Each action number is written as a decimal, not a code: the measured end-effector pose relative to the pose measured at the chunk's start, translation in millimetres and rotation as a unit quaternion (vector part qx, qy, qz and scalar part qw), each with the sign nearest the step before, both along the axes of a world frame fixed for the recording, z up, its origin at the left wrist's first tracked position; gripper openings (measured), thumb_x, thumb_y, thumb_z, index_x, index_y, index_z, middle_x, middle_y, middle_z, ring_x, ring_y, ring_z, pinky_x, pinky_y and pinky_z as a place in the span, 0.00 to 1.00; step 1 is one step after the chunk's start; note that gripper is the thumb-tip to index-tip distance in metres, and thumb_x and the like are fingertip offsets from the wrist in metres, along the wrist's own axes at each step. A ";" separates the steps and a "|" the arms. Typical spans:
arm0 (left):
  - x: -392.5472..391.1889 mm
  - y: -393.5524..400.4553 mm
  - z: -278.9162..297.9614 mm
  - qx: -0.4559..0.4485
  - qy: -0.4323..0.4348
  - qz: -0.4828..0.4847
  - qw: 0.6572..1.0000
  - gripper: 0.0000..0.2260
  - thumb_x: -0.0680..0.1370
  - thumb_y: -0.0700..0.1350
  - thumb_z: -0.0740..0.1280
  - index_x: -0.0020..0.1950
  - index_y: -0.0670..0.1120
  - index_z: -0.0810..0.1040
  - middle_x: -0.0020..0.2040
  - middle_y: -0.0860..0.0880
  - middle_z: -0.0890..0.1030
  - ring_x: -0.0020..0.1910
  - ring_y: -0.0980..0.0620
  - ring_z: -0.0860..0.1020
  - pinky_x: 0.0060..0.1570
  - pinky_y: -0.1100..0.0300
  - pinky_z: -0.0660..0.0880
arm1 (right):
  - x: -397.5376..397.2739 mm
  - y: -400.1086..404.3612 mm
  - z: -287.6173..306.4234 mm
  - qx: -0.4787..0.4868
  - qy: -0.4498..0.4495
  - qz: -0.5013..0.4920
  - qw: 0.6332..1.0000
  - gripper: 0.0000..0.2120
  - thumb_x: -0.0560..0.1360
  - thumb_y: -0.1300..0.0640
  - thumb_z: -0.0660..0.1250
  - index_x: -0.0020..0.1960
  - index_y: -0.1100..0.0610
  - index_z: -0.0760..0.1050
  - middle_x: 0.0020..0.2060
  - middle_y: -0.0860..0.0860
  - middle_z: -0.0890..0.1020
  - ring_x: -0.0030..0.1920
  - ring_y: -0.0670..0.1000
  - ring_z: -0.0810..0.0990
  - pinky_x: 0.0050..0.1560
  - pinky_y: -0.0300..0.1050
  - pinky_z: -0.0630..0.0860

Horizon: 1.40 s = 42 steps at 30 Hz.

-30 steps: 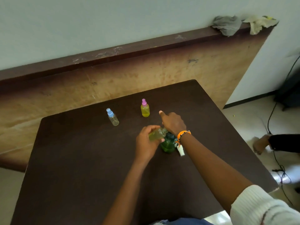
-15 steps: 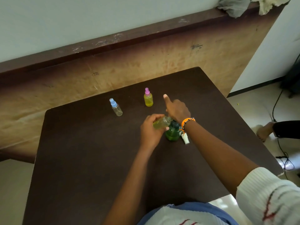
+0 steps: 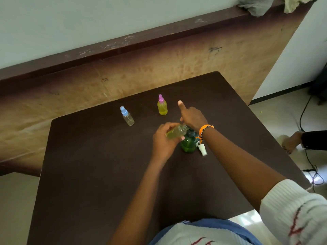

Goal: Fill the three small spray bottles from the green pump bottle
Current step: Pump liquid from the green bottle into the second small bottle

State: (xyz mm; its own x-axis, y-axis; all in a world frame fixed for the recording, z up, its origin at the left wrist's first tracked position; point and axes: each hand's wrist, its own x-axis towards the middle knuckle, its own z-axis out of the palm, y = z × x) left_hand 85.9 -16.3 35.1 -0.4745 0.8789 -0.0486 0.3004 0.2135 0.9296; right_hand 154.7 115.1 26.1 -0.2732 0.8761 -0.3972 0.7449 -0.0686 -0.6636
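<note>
The green pump bottle (image 3: pixel 189 145) stands mid-table. My right hand (image 3: pixel 192 118) rests on its pump head, index finger stretched out. My left hand (image 3: pixel 163 140) holds an uncapped small spray bottle (image 3: pixel 177 132) tilted, its mouth at the pump's spout; greenish liquid lies inside it. Its white spray cap (image 3: pixel 202 149) lies on the table just right of the green bottle. Farther back stand a pink-capped small bottle (image 3: pixel 162 107) full of yellow-green liquid and a blue-capped small bottle (image 3: pixel 127 117), nearly clear.
The dark brown table (image 3: pixel 99 174) stands against a low brown wall ledge with crumpled cloths (image 3: pixel 254 5) on it. To the right, a person's foot (image 3: pixel 290 140) and black cables (image 3: pixel 311 170) lie on the pale floor.
The view has shifted so the table sits a little higher in frame. Both hands stay at the green bottle, left holding the tilted small bottle, right on the pump.
</note>
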 end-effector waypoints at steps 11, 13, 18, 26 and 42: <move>0.6 -2.6 1.0 -0.009 -0.017 0.000 1.000 0.18 0.64 0.37 0.76 0.50 0.51 0.80 0.50 0.47 0.81 0.50 0.50 0.80 0.55 0.49 0.76 | 0.4 -4.1 6.0 -0.002 -0.023 0.021 1.000 0.40 0.78 0.30 0.43 0.53 0.59 0.82 0.55 0.58 0.83 0.57 0.61 0.78 0.65 0.60 0.70; -0.2 -3.4 3.3 -0.006 -0.018 -0.003 1.000 0.18 0.64 0.38 0.76 0.49 0.53 0.79 0.50 0.47 0.81 0.50 0.50 0.80 0.55 0.48 0.76 | -1.5 -2.6 13.9 -0.029 -0.016 0.046 0.998 0.41 0.77 0.29 0.41 0.49 0.59 0.82 0.55 0.58 0.83 0.58 0.60 0.78 0.66 0.60 0.69; 0.0 -4.2 2.2 0.004 -0.015 -0.001 1.000 0.17 0.60 0.46 0.74 0.45 0.60 0.78 0.49 0.48 0.81 0.50 0.50 0.80 0.54 0.47 0.77 | -5.8 -4.4 16.2 -0.026 -0.010 0.031 0.999 0.47 0.73 0.26 0.38 0.56 0.60 0.81 0.57 0.60 0.82 0.59 0.61 0.78 0.67 0.62 0.67; 0.9 -2.8 -5.5 -0.010 -0.024 0.005 1.000 0.18 0.62 0.40 0.76 0.49 0.53 0.80 0.50 0.47 0.81 0.49 0.50 0.80 0.54 0.46 0.76 | 1.7 -15.9 20.6 0.059 -0.031 -0.016 0.998 0.36 0.80 0.33 0.43 0.60 0.60 0.76 0.62 0.60 0.78 0.63 0.62 0.75 0.69 0.62 0.63; 0.1 -1.0 -7.3 -0.017 -0.032 0.010 0.999 0.19 0.62 0.37 0.77 0.49 0.51 0.80 0.51 0.46 0.81 0.50 0.50 0.80 0.55 0.47 0.77 | 4.0 -18.3 19.0 0.063 -0.059 -0.002 0.996 0.38 0.79 0.31 0.42 0.59 0.60 0.77 0.61 0.60 0.79 0.64 0.62 0.74 0.69 0.62 0.62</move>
